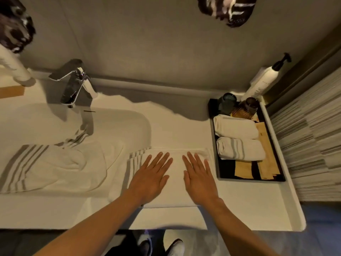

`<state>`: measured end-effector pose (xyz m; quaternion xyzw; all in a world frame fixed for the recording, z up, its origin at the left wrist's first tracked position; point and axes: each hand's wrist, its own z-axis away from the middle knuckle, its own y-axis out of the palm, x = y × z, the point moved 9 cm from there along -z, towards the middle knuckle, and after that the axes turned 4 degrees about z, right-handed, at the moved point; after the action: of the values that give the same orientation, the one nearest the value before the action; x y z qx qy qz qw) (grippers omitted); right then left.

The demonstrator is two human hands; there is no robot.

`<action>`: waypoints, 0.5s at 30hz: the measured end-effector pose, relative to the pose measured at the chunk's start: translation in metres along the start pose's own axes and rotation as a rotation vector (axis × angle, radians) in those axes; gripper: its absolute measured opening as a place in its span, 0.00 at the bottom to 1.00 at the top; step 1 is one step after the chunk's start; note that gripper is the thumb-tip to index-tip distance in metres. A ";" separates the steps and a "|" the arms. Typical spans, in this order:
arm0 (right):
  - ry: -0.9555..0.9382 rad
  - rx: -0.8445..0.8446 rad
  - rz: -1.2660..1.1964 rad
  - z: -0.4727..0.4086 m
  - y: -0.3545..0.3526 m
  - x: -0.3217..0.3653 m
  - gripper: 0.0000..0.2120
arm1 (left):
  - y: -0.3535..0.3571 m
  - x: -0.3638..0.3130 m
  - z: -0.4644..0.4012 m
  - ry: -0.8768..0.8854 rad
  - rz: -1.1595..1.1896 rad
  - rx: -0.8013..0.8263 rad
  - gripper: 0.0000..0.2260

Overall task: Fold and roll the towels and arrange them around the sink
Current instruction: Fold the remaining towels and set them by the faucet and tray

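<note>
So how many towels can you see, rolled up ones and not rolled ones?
Rolled white towels in the black tray: 2
Folded white striped towel flat under both hands: 1
Loose white striped towel draped in the sink: 1
Total: 4

— What's behind the desk (pixel 239 209)?
— A plain grey wall (pixel 147 43), shadowed low down at the far edge.
— And to the right?
— A striped, layered wall panel (pixel 310 145). Grey-blue floor (pixel 323 237) shows near, below it. Warm light falls across the white top.
</note>
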<state>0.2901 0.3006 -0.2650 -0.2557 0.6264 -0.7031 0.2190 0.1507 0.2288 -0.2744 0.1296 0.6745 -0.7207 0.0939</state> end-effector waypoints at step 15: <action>0.511 -0.034 -0.077 0.095 -0.019 -0.049 0.27 | 0.027 -0.058 0.082 -0.160 -0.045 0.008 0.25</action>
<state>0.3889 0.2605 -0.2419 -0.0969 0.6631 -0.7419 0.0223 0.2086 0.1432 -0.2769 0.0568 0.6648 -0.7333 0.1310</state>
